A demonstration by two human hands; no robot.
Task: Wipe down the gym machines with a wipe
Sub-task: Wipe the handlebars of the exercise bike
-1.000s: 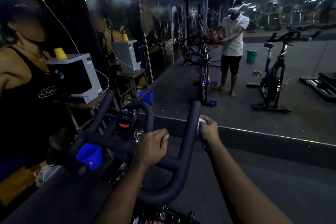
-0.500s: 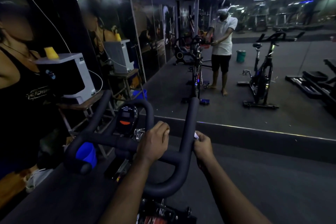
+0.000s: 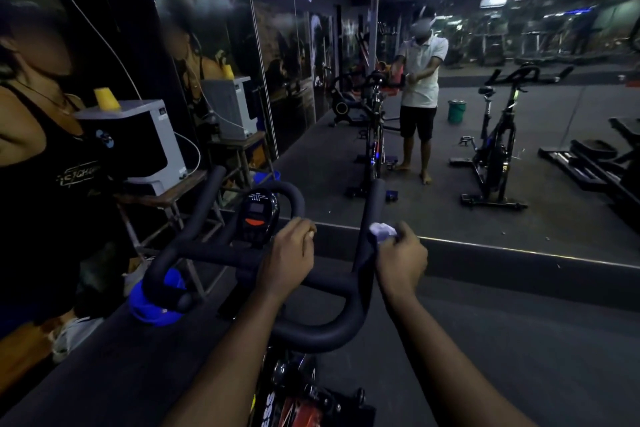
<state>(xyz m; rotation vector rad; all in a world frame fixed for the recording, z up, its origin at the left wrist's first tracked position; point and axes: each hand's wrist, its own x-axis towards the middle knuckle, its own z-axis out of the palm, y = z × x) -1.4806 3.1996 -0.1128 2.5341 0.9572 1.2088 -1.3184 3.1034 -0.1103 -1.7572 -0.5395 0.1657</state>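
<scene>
- The left hand (image 3: 289, 256) has its fingers (image 3: 304, 230) curled round the crossbar of the spin bike's handlebar (image 3: 311, 333), just right of the console (image 3: 258, 215), steadying it.
- The right hand (image 3: 401, 260) pinches a crumpled white wipe (image 3: 381, 230) in bent fingers and presses it against the handlebar's right upright horn, about midway up.
- The wipe is bunched small, so it probably cleans only a narrow strip and could slip from the pinch on a hard stroke.
- The stretch of handlebar under the left hand may go unwiped unless that grip shifts.
</scene>
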